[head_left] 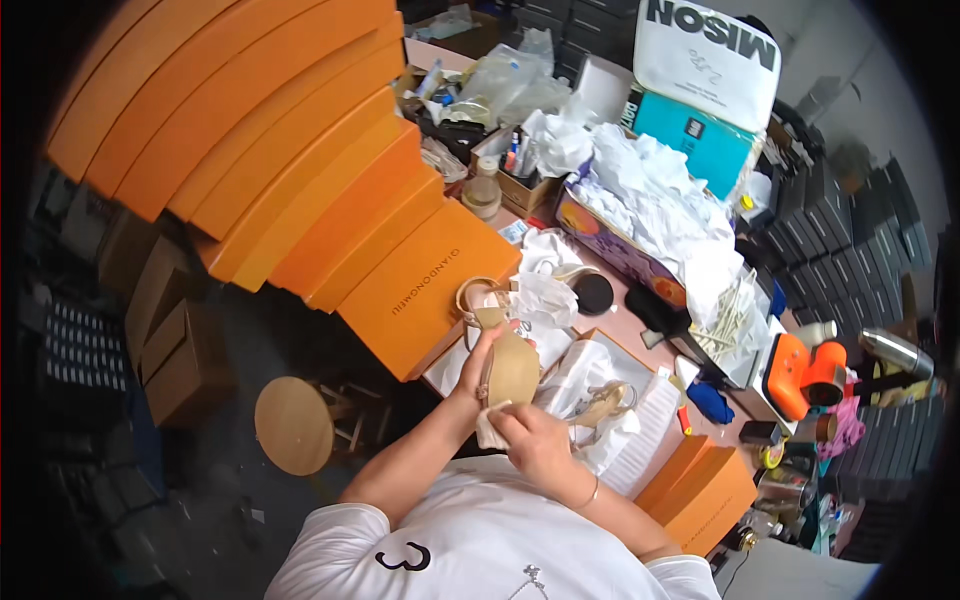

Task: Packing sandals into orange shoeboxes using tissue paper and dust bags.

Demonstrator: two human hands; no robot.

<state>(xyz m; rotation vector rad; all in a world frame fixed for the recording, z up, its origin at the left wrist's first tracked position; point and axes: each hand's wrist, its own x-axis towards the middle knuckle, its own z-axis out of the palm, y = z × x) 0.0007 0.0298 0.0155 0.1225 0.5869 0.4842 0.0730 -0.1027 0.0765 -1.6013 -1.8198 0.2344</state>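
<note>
Left hand [475,374] clasps a beige sandal [514,371]; right hand [538,442] pinches its six-o'clock end. At four o'clock, an open shoebox [624,356] holds another sandal [602,405] and white tissue [577,372].

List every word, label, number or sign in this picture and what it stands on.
Wording not copied; places only.
White lid: large dark lettering, upside down, readable; fainter handwriting below.
Teal box: dark label, too small to read.
Left-hand orange box: one line of dark print, readable.
Lower-right orange box: faint print, too small to read.
White shirt: one curved black mark.
</note>
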